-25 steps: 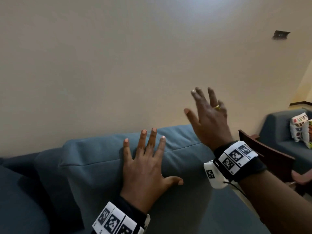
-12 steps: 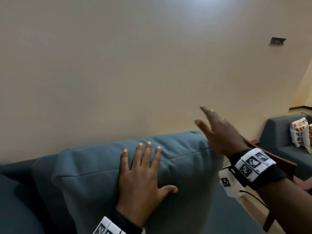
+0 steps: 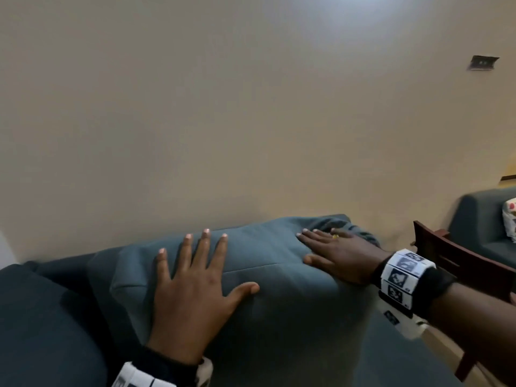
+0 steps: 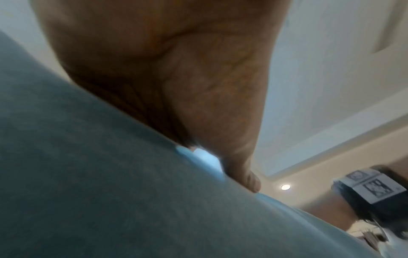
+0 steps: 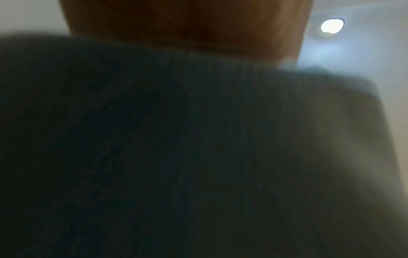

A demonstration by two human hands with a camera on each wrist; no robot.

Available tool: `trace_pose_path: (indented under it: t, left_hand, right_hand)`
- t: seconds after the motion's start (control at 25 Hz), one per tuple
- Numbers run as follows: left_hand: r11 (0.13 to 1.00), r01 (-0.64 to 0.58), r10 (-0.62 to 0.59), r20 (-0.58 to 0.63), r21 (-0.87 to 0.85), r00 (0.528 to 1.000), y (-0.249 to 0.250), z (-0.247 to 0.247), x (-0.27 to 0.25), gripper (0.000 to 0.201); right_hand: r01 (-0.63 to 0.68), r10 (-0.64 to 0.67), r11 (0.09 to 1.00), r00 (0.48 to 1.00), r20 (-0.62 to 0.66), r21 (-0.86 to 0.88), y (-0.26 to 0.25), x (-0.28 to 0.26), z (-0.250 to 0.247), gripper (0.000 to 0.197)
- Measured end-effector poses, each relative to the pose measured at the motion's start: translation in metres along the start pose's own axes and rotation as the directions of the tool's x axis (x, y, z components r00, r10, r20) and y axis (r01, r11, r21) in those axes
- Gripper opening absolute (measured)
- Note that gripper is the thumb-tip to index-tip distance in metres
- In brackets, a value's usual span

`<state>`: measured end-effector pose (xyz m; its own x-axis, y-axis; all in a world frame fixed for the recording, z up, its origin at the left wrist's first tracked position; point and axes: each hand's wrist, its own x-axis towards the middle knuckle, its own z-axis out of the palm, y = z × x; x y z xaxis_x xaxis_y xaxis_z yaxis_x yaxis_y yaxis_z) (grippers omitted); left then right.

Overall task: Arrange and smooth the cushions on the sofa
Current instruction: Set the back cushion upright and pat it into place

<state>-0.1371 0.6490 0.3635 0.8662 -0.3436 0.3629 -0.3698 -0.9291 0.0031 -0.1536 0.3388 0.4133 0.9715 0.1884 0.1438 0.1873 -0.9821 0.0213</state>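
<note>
A blue-grey back cushion (image 3: 268,297) stands upright on the sofa against the beige wall. My left hand (image 3: 195,286) lies flat on its front face with fingers spread and straight. My right hand (image 3: 335,252) presses flat on the cushion's top right corner, fingers straight and pointing left, a ring on one finger. The fabric bunches just behind that hand. In the left wrist view the palm (image 4: 176,78) rests on the cushion (image 4: 110,192). The right wrist view is dark and blurred, showing the cushion fabric (image 5: 176,139) under the right hand (image 5: 187,22).
A second dark blue cushion (image 3: 42,325) sits at the left. A dark wooden chair (image 3: 458,263) stands to the right of the sofa. Beyond it, another blue sofa (image 3: 483,219) holds a patterned pillow (image 3: 509,219). A wall plate (image 3: 482,62) is high on the right.
My right hand has come down from the air onto the cushion's top right corner, which has sunk under it. My left hand stays flat on the cushion front.
</note>
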Motion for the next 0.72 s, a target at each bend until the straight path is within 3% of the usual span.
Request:
trace_pose_path:
  t: [0.04, 0.08, 0.12, 0.16, 0.2, 0.24, 0.28, 0.32, 0.36, 0.4, 0.44, 0.48, 0.52, 0.56, 0.6, 0.64, 0.68, 0.72]
  left_hand:
    - [0.999, -0.001, 0.001, 0.003, 0.032, 1.0, -0.014, 0.002, -0.005, 0.101]
    - [0.999, 0.009, -0.009, 0.0, 0.044, 1.0, -0.025, 0.002, -0.009, 0.101]
    - [0.998, 0.035, -0.035, -0.013, 0.042, 0.999, -0.033, 0.001, -0.012, 0.103]
    - [0.996, 0.083, -0.081, -0.04, 0.036, 0.996, -0.044, -0.002, -0.016, 0.106]
    - [0.99, 0.135, -0.132, -0.069, 0.032, 0.989, -0.053, -0.005, -0.02, 0.109]
    - [0.983, 0.183, -0.181, -0.076, 0.018, 0.981, -0.061, -0.006, -0.025, 0.112]
    - [0.976, 0.215, -0.216, -0.077, -0.024, 0.973, -0.069, -0.004, -0.028, 0.115]
    - [0.969, 0.221, -0.23, -0.08, -0.111, 0.97, -0.076, 0.0, -0.03, 0.118]
    - [0.95, 0.197, -0.227, -0.105, -0.24, 0.968, -0.082, 0.005, -0.03, 0.12]
    - [0.907, 0.155, -0.225, -0.14, -0.392, 0.964, -0.085, 0.01, -0.031, 0.122]
    - [0.851, 0.101, -0.219, -0.175, -0.516, 0.96, -0.086, 0.013, -0.03, 0.124]
    - [0.802, 0.052, -0.215, -0.207, -0.595, 0.955, -0.089, 0.015, -0.03, 0.126]
    - [0.767, 0.008, -0.206, -0.234, -0.641, 0.95, -0.091, 0.016, -0.031, 0.127]
    - [0.747, -0.029, -0.194, -0.26, -0.664, 0.946, -0.092, 0.016, -0.032, 0.128]
    - [0.732, -0.052, -0.188, -0.274, -0.679, 0.943, -0.094, 0.017, -0.033, 0.128]
    - [0.708, -0.06, -0.2, -0.281, -0.703, 0.938, -0.097, 0.018, -0.034, 0.129]
    - [0.666, -0.051, -0.24, -0.278, -0.745, 0.93, -0.099, 0.017, -0.035, 0.129]
    - [0.611, -0.044, -0.284, -0.271, -0.791, 0.92, -0.102, 0.018, -0.037, 0.129]
  right_hand:
    - [-0.027, 0.024, 0.999, 0.996, 0.091, 0.032, -0.009, 0.001, -0.007, 0.114]
    - [-0.094, 0.098, 0.988, 0.995, -0.029, 0.127, -0.006, 0.011, -0.017, 0.111]
    - [-0.126, 0.193, 0.956, 0.951, -0.244, 0.266, -0.008, 0.017, -0.031, 0.1]
    - [-0.129, 0.223, 0.947, 0.924, -0.311, 0.294, -0.015, 0.022, -0.039, 0.09]
    - [-0.095, 0.171, 0.959, 0.945, -0.279, 0.267, -0.033, 0.025, -0.04, 0.085]
    - [0.004, 0.009, 0.998, 0.984, -0.177, 0.069, -0.047, 0.03, -0.028, 0.086]
    - [0.08, -0.079, 0.995, 0.996, 0.028, -0.056, -0.056, 0.032, -0.013, 0.089]
    - [0.075, -0.068, 0.996, 0.99, 0.125, -0.05, -0.07, 0.032, -0.013, 0.088]
    - [0.011, -0.011, 0.996, 1.0, 0.002, 0.089, -0.075, 0.038, -0.02, 0.082]
    - [-0.013, 0.065, 0.97, 0.975, -0.21, 0.241, -0.081, 0.044, -0.029, 0.075]
    - [-0.028, 0.128, 0.953, 0.94, -0.316, 0.303, -0.084, 0.047, -0.032, 0.072]
    - [-0.026, 0.115, 0.964, 0.938, -0.328, 0.263, -0.096, 0.05, -0.03, 0.076]
    - [0.023, 0.0, 0.993, 0.982, -0.187, 0.12, -0.112, 0.051, -0.02, 0.081]
    - [0.077, -0.077, 0.997, 0.996, 0.038, -0.007, -0.117, 0.053, -0.004, 0.086]
    - [0.074, -0.068, 0.997, 0.984, 0.167, -0.029, -0.125, 0.054, 0.001, 0.086]
    - [0.024, -0.03, 0.997, 0.997, 0.074, 0.076, -0.131, 0.061, -0.005, 0.082]
    - [0.012, 0.017, 0.976, 0.991, -0.133, 0.217, -0.138, 0.066, -0.017, 0.076]
    - [0.041, 0.038, 0.963, 0.958, -0.284, 0.267, -0.144, 0.071, -0.021, 0.073]
